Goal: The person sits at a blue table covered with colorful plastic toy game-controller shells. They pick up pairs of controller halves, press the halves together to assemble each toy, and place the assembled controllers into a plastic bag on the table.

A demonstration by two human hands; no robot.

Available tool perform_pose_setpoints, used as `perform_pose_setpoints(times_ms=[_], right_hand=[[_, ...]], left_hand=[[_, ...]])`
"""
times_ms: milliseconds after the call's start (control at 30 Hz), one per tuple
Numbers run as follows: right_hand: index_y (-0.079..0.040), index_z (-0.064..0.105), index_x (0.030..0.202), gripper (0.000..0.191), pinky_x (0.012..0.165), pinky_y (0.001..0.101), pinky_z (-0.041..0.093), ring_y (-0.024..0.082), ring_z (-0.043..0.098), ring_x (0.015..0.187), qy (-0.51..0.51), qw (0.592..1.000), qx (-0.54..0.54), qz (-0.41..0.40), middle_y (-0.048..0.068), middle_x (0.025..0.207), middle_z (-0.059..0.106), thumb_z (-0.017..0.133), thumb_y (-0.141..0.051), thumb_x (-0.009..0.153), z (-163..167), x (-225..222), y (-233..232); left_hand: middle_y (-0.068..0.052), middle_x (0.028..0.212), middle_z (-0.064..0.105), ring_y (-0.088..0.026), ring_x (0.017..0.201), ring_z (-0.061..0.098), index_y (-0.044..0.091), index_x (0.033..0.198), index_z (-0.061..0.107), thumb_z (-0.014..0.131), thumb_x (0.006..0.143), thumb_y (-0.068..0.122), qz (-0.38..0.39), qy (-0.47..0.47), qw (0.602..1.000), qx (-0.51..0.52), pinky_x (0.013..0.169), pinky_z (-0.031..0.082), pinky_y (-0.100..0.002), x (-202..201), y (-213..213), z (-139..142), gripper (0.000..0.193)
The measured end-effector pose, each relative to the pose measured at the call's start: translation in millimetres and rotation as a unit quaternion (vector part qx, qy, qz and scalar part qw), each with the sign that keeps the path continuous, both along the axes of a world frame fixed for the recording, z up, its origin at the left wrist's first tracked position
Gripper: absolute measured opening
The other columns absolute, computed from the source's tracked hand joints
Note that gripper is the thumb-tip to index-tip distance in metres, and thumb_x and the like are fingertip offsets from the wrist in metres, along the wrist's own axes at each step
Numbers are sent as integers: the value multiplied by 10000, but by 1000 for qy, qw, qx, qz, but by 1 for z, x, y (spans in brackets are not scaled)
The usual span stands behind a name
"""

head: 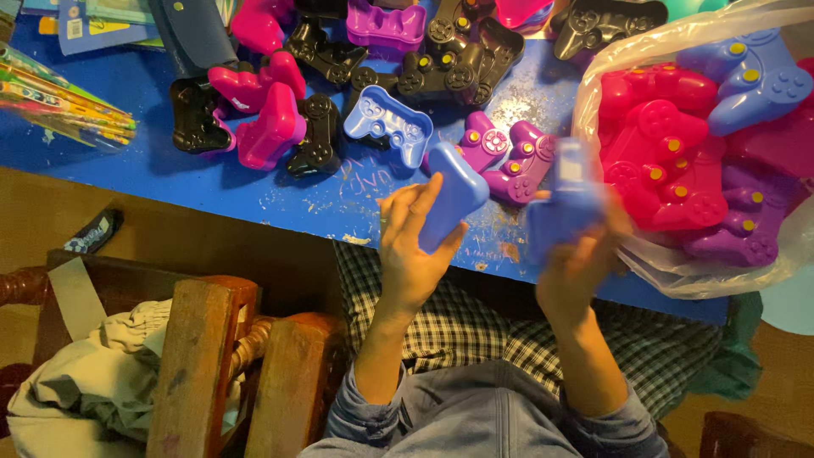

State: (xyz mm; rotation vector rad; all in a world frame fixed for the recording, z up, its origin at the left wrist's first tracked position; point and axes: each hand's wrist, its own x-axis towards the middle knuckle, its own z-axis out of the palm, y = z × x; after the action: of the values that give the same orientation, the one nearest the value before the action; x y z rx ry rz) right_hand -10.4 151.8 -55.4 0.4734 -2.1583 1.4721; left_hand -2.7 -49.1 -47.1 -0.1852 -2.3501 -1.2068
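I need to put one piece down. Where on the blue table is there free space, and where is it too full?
The blue table is bare along its near edge, between the pencil bundle and the left hand, below the pink and black controller shells. The far side is crowded with shells, and the plastic bag fills the right.

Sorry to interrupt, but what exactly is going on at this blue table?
A seated person holds a blue controller-shaped shell piece in the left hand and a blurred blue piece in the right hand. Loose black, pink and purple shells lie on the blue table; a clear plastic bag holds assembled ones.
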Motion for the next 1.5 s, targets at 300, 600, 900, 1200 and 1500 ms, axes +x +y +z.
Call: perform_pose_setpoints(times_ms=[300,600,900,1200,1500], right_hand=[[-63,318,1591,677,1056,337,483,171,592,1201,-202,933,-261,145,93,1343,588,665,-315,1067,1,2,-5],[-41,380,1578,642,1073,349,506,169,622,1180,-218,928,-257,157,76,1262,595,686,-145,1024,0,8,-28],[-19,390,1574,642,1079,335,480,163,573,1197,-212,929,-271,134,84,1287,583,689,-188,1032,-1,14,-27],[-37,385,1575,635,1077,349,491,183,590,1194,-199,935,-261,137,90,1307,575,670,-229,1041,1,16,-28],[-26,365,1617,592,1141,351,443,175,543,1295,-191,946,-229,124,93,1476,501,563,-240,1102,0,22,-30]], left_hand=[[-114,1404,615,-199,1274,596,-16,1550,458,688,1039,271,-139,-140,905,377,1143,466,-365,6,1,-9,630],[-141,1482,586,-241,1375,567,4,1610,378,546,1124,326,-159,-109,912,362,1195,435,-379,19,32,-9,606],[-193,1485,575,-291,1379,585,24,1623,343,558,1112,307,-141,-82,949,271,1175,458,-394,22,40,3,622],[-203,1507,561,-303,1402,577,25,1628,330,557,1121,279,-150,-69,949,270,1187,460,-405,23,42,0,611],[-200,1444,600,-292,1314,646,19,1622,327,568,1101,223,-152,-72,953,252,1121,523,-394,22,41,4,609]])
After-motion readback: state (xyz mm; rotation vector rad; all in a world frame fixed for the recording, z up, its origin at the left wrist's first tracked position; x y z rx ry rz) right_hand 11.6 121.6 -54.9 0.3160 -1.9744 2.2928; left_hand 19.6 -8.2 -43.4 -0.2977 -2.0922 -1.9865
